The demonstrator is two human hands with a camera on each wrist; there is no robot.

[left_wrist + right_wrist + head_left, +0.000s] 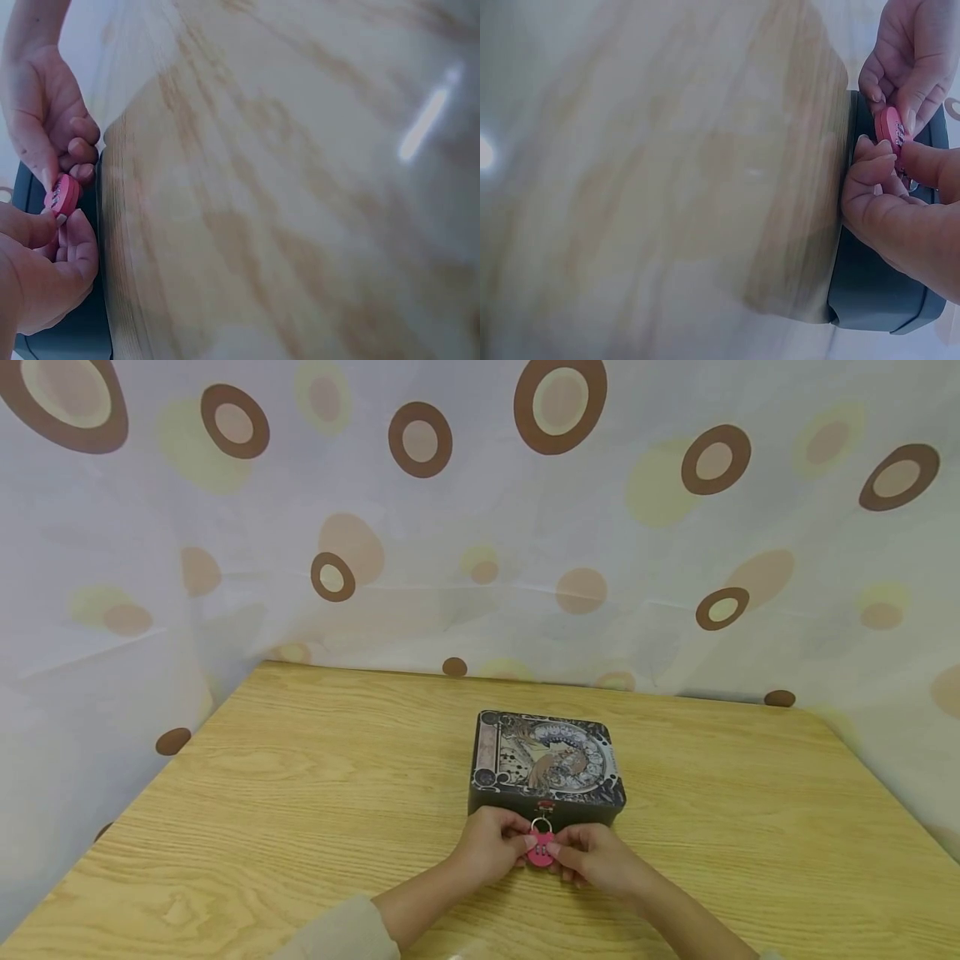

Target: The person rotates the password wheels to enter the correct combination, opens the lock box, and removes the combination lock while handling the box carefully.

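On the left, your left hand (489,843) is pinching one side of the pink lock (540,858), thumb and fingers nearly closed on it. You seem to be working the dials (543,850), so it is best to be keeping that side steady and turning gently, one dial at a time, without tugging the loop (541,818). In the middle, the lock is being held just in front of the dark box (551,760), which is resting on the surface (300,827). The lock is showing a smooth, rounded body, tiny dials and a thin silver loop pointing toward the box. The numbers are looking too small to read. On the right, your right hand (600,856) is pinching the other side, also nearly closed.
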